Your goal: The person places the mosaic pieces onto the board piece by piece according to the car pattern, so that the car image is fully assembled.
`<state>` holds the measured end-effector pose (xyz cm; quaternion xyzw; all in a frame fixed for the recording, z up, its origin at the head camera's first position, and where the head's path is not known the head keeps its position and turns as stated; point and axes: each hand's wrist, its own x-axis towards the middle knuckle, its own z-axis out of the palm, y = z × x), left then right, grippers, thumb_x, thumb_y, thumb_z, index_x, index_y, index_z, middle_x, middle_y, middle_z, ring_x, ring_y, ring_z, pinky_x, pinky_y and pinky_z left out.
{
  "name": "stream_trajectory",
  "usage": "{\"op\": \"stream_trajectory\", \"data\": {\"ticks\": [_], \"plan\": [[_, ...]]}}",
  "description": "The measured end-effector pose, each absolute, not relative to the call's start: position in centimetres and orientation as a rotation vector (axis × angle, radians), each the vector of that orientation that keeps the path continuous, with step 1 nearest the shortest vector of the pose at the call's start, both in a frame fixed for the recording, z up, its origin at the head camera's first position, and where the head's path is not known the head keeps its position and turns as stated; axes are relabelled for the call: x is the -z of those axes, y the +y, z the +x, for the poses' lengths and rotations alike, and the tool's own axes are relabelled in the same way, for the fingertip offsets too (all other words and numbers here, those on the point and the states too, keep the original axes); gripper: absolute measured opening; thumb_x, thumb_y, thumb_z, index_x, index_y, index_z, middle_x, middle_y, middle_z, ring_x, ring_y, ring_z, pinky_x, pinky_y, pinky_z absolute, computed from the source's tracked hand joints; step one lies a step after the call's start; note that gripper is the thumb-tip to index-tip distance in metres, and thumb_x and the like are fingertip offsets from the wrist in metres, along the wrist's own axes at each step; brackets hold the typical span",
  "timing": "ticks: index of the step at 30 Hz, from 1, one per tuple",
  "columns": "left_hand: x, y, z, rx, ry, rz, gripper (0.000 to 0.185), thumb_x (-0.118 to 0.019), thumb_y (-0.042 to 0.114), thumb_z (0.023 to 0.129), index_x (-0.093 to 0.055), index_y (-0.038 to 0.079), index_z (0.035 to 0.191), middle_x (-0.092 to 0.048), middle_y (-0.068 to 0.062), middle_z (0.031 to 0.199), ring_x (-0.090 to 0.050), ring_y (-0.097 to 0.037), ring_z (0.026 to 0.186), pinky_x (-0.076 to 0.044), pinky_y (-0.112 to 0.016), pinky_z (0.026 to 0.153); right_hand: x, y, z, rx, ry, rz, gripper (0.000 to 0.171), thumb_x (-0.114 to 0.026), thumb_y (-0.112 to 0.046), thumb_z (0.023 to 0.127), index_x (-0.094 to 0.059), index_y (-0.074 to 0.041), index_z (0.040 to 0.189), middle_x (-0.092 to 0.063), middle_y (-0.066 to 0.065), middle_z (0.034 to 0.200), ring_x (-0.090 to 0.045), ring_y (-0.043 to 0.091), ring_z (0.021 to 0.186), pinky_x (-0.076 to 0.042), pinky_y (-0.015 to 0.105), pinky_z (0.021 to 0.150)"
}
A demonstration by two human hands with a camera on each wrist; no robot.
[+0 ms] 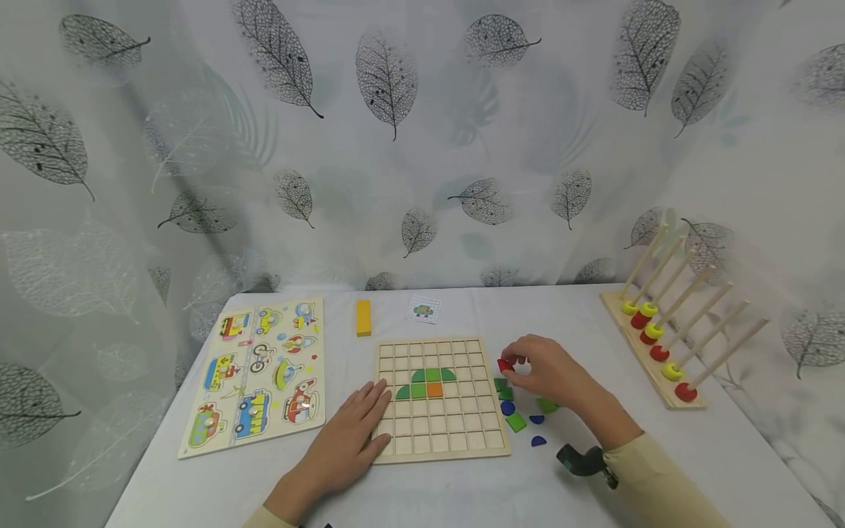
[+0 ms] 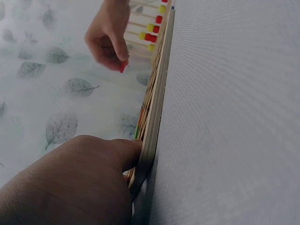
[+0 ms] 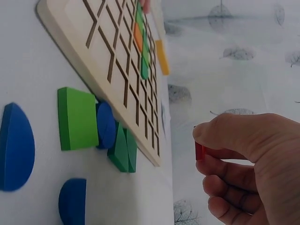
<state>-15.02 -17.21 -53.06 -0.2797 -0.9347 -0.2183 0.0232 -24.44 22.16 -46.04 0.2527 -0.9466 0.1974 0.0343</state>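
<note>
Between thumb and fingers, my right hand [image 1: 546, 370] pinches a small red block [image 3: 199, 151], held above the table just right of the wooden grid board [image 1: 439, 449]. My left hand [image 1: 346, 436] rests with its fingers straight on the board's left edge. Green quarter-round and square pieces and one orange square [image 1: 434, 389] sit in the board's upper middle cells. Beside the board's right edge lie loose pieces: a light green square [image 3: 77, 119], dark green triangles [image 3: 123, 151], a blue round piece [image 1: 507, 408] and blue half-rounds [image 1: 538, 441]. Part of another green piece [image 1: 546, 405] shows under the right forearm.
A vehicle picture puzzle [image 1: 260, 370] lies at the left. Behind the board are a yellow block [image 1: 364, 318] and a small pattern card [image 1: 424, 309]. At the right stands a peg rack [image 1: 660, 359] with red and yellow beads. A leaf-print curtain [image 1: 422, 147] hangs behind.
</note>
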Motion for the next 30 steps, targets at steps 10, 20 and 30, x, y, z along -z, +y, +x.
{"op": "stream_trajectory", "data": {"ticks": [10,20,30], "plan": [[53.2,-17.2,-15.0,0.659,-2.886,-0.862,0.068,-0.057,0.038,0.112,-0.039,0.002,0.167,-0.027,-0.011,0.177,-0.024,-0.034,0.163,-0.022,-0.052,0.132,46.0,20.6,-24.2,-0.633,-2.875,0.840,0.016,-0.090,-0.012,0.090,-0.080,-0.014,0.102,-0.067,-0.010,0.091,-0.059,0.012,0.086,-0.058,0.032,0.076],[53.3,-17.3,-15.1,0.625,-2.889,-0.864,0.069,-0.056,0.040,0.112,-0.038,0.003,0.168,-0.026,-0.010,0.178,-0.023,-0.032,0.163,-0.021,-0.050,0.132,46.2,19.2,-23.9,-0.669,-2.862,0.881,0.013,-0.089,-0.015,0.092,-0.080,-0.015,0.101,-0.066,-0.012,0.091,-0.060,0.013,0.087,-0.057,0.031,0.076],[53.3,-17.4,-15.1,0.630,-2.876,-0.865,0.068,-0.058,0.038,0.112,-0.039,0.003,0.167,-0.028,-0.012,0.177,-0.024,-0.032,0.163,-0.022,-0.051,0.132,46.1,17.5,-23.8,-0.676,-2.842,0.936,0.013,-0.089,-0.017,0.093,-0.078,-0.015,0.100,-0.066,-0.010,0.091,-0.063,0.016,0.088,-0.058,0.032,0.077]]}}
